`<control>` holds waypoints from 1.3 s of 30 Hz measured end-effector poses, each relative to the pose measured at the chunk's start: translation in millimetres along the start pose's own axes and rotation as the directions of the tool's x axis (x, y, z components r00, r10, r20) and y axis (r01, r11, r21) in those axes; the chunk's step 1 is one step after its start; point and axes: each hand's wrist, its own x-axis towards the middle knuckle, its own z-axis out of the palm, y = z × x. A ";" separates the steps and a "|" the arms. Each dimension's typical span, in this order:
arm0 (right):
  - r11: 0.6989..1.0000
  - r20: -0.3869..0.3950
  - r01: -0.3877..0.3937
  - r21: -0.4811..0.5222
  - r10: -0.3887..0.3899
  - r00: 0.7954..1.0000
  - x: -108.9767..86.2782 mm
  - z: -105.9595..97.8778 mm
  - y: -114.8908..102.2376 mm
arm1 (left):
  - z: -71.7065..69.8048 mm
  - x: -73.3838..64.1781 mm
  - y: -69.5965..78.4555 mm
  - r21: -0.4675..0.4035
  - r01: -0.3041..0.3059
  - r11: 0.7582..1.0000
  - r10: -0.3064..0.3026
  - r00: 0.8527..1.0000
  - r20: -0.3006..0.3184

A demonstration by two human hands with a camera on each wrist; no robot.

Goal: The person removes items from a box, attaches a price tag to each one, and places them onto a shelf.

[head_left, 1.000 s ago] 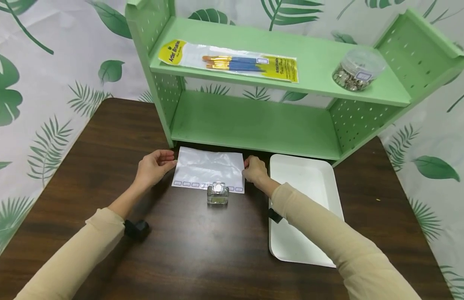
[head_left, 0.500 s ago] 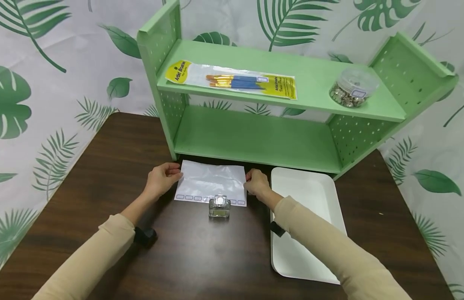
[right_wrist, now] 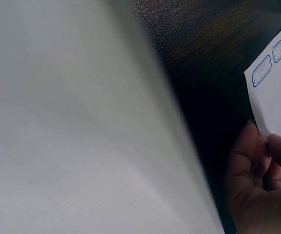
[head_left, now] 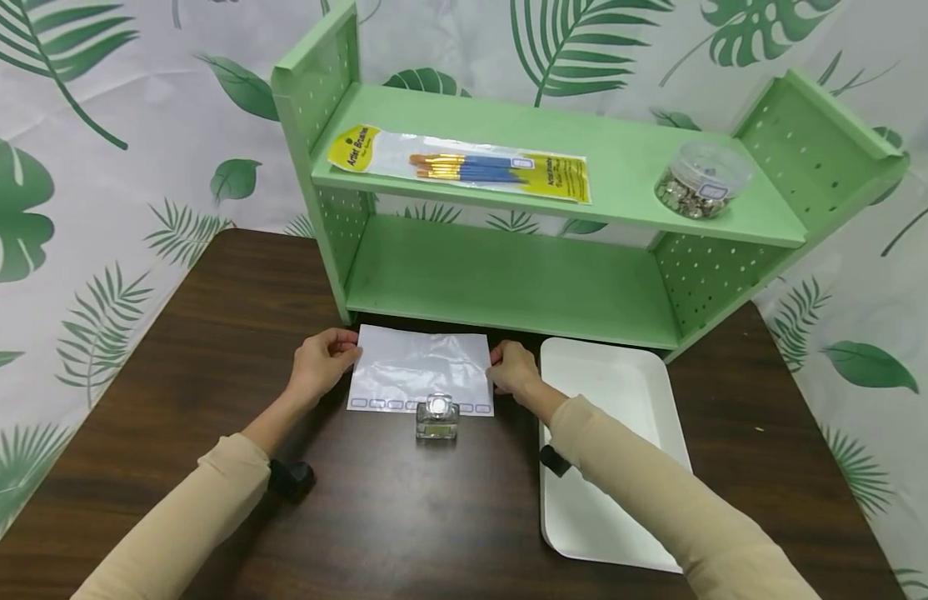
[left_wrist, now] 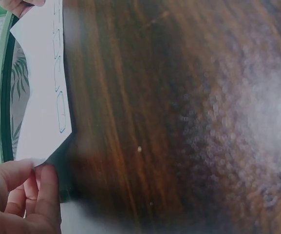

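Note:
A white glossy sheet [head_left: 415, 360] with a row of small blue-outlined label boxes along its near edge lies in front of the shelf. My left hand [head_left: 319, 364] pinches its left edge between thumb and fingers, which shows close up in the left wrist view, where the sheet [left_wrist: 45, 92] is bent and slopes at the pinched edge. At the opposite side my right hand [head_left: 515, 368] pinches the right edge; in the right wrist view thumb and fingers meet on the sheet [right_wrist: 279, 105]. A small clear glass bottle [head_left: 437, 422] stands before the sheet, overlapping its label row in the head view.
Right of the sheet lies a shallow white tray [head_left: 602, 533], partly under my right forearm. Behind stands a green two-level shelf [head_left: 501, 271]. Its upper board carries a packet of artist brushes [head_left: 464, 166] and a lidded clear jar [head_left: 702, 182] of small metallic pieces.
The head view has tilted, so everything sits lower in it than a second ago. Both hands keep their pinch on the sheet, and the bottle stays in place.

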 end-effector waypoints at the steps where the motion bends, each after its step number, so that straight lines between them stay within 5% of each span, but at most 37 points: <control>1: 1.000 0.002 0.000 0.005 0.000 1.000 -0.6 -0.5 -0.1 | 0.3 -0.1 0.2 -0.017 -0.002 1.000 0.002 1.000 0.001; 39: 0.975 0.070 0.050 0.214 -0.066 0.995 -8.1 -14.0 2.2 | 0.4 -1.0 0.7 -0.115 0.024 0.993 -0.026 0.999 -0.020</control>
